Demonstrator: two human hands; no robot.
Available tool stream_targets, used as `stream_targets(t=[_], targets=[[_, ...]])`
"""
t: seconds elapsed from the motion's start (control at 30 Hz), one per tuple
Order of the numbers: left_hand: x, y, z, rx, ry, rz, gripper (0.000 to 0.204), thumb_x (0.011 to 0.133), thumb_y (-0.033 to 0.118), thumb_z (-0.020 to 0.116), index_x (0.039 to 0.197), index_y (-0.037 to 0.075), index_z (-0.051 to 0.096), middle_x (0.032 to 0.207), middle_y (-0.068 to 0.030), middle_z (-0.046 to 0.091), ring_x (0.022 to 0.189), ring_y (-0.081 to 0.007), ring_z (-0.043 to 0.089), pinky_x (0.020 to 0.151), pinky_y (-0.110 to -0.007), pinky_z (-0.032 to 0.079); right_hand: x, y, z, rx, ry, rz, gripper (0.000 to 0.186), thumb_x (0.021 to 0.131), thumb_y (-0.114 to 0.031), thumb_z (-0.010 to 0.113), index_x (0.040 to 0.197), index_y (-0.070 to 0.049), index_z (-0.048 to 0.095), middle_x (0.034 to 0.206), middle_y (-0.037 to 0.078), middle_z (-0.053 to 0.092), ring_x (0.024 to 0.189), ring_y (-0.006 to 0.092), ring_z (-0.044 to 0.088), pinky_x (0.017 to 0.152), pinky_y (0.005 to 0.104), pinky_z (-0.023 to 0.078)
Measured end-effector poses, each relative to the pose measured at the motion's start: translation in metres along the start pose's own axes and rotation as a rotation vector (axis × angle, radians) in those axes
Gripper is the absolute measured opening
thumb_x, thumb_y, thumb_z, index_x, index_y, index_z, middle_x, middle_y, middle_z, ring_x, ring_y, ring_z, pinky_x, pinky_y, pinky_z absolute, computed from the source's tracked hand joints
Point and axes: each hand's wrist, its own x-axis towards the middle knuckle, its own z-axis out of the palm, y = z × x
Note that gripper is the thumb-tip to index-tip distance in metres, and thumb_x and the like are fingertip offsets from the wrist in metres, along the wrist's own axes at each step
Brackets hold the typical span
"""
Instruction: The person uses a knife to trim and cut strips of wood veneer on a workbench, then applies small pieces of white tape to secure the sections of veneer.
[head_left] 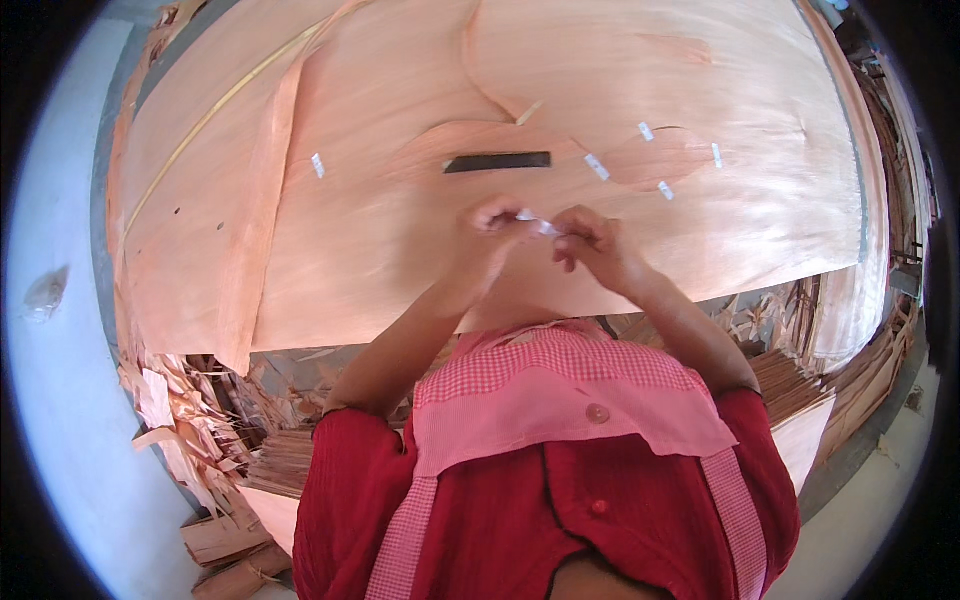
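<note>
Between my two hands, a small strip of white tape (540,225) is pinched above a broad sheet of wood veneer (390,270). My left hand (492,228) has its fingers closed on one end of the strip. Closed on the other end is my right hand (592,240), its lower fingers curled. Just beyond my hands lies a dark flat blade-like bar (500,162). To its right, several short white tape pieces (597,167) stick to the veneer around a rounded patch (650,158). A lone tape piece (318,165) sits farther left.
A loose narrow veneer strip (262,225) lies across the sheet's left part, beside a long yellowish strip (225,105). Stacked veneer (790,385) and torn scraps (185,430) sit below the near edge. Wood pieces (230,540) rest at lower left.
</note>
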Motion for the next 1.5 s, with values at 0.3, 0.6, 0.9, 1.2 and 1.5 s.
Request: stream_targets(t=[0.3,0.6,0.9,1.2,1.5], targets=[[0.026,0.029,-0.174,0.206,0.338,-0.102,0.009,0.080,0.010,0.061,0.082,0.001,0.061,0.071,-0.0053,0.061,0.061,-0.0109,0.057,0.054,-0.021,0.043,0.108,0.031,0.166,0.313,0.123,0.417,0.012,0.087,-0.013,0.052,0.086,-0.001,0.055,0.064,0.005,0.057,0.047,0.0096,0.048,0.039,0.0224,0.035],[0.060,-0.002,-0.221,1.218,0.601,0.478,0.029,0.069,0.013,0.067,0.097,0.007,0.062,0.112,-0.0075,0.054,0.107,-0.0250,0.048,0.087,-0.041,0.039,0.141,0.052,0.196,0.315,0.341,0.401,0.017,0.084,-0.013,0.055,0.074,0.000,0.059,0.057,0.007,0.055,0.039,0.0123,0.047,0.032,0.0260,0.033],[0.024,0.004,-0.226,1.672,-0.134,0.769,0.035,0.071,0.027,0.067,0.102,0.012,0.061,0.110,-0.0003,0.058,0.112,-0.0236,0.045,0.091,-0.059,0.027,0.140,0.029,0.176,-0.909,0.291,-0.100,0.016,0.084,-0.015,0.054,0.083,0.000,0.060,0.061,0.008,0.058,0.048,0.0135,0.055,0.040,0.0265,0.042],[0.099,-0.020,-0.070,1.443,-0.238,0.724,0.019,0.078,0.013,0.056,0.094,0.003,0.057,0.096,-0.0137,0.058,0.093,-0.0297,0.055,0.081,-0.040,0.043,0.017,-0.019,0.083,-0.047,0.024,0.409,0.022,0.086,-0.021,0.053,0.087,0.000,0.057,0.069,0.009,0.062,0.050,0.0128,0.056,0.043,0.0255,0.043],[0.042,0.011,-0.026,1.198,-0.459,0.708,0.024,0.072,0.006,0.058,0.096,0.007,0.058,0.100,-0.0125,0.057,0.096,-0.0279,0.055,0.080,-0.039,0.046,0.002,0.042,0.052,1.212,-0.048,0.274,0.059,0.087,-0.050,0.044,0.115,0.001,0.047,0.102,0.016,0.057,0.091,0.0236,0.056,0.081,0.0348,0.044]])
